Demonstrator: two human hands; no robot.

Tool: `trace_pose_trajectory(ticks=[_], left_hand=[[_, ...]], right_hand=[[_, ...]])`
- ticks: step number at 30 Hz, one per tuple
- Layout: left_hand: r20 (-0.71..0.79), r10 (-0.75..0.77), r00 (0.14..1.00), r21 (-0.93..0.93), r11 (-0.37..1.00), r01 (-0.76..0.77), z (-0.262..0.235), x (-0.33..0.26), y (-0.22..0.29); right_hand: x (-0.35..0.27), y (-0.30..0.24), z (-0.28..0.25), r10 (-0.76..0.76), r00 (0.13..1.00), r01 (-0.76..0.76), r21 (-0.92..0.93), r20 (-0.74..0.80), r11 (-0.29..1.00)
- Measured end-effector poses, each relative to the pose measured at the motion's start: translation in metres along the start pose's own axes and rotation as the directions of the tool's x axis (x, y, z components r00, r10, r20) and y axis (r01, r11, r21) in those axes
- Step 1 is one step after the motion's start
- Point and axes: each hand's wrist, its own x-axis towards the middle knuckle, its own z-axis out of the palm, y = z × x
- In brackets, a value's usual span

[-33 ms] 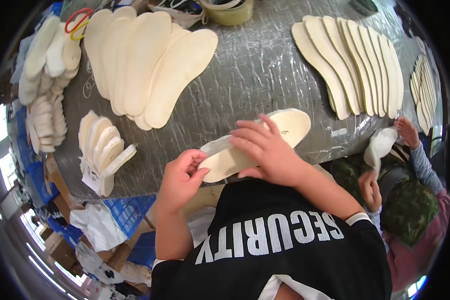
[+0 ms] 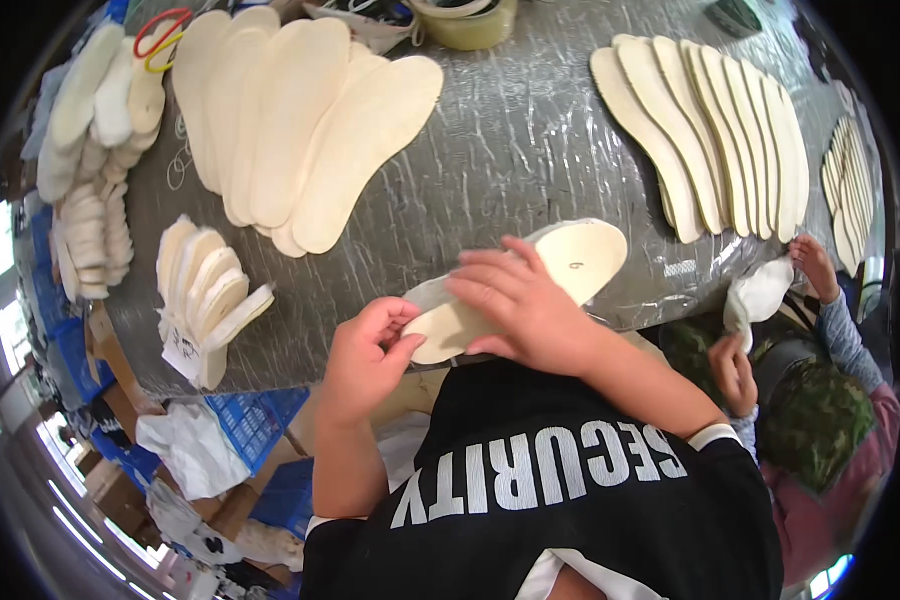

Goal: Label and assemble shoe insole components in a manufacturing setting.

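Insole (image 2: 570, 262), pale and flat, lies at the near edge of the table (image 2: 510, 160) just in front of the person; its long axis runs from lower left to upper right, the broad rounded end pointing up and right toward the fanned row of insoles (image 2: 710, 130), the narrower end down and left over the table's edge; a small dark mark shows on its top face. In the head view the right hand (image 2: 525, 305) lies flat across its middle, fingers spread and pressing down on it; the left hand (image 2: 365, 360) is curled at the lower-left end, thumb and fingers pinching that end, and a thin greyish layer shows beneath the edge there, though what it is cannot be told. On the left half of the table a big overlapping pile of insoles (image 2: 300, 130) points up and away; nearer the edge stands a small stack of heel pieces (image 2: 205, 290); scissors with red and yellow handles (image 2: 160, 35) lie at the far left corner; a roll of tape (image 2: 470, 20) sits at the far edge. At the right another person's hands (image 2: 770, 300) hold a white piece just beside the table.
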Motion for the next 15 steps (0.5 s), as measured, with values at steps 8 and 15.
trace_pose_trajectory(ticks=[8,15], left_hand=[[-0.309,-0.205,0.929,-0.035,0.978,0.204,-0.012,0.003,-0.058],[-0.237,-0.301,0.924,-0.214,0.944,0.252,0.000,0.013,-0.054]], right_hand=[[0.022,-0.006,0.009,0.106,0.990,-0.128,0.269,0.092,0.955],[0.022,-0.004,0.010,0.132,0.981,-0.169,0.294,0.140,0.941]])
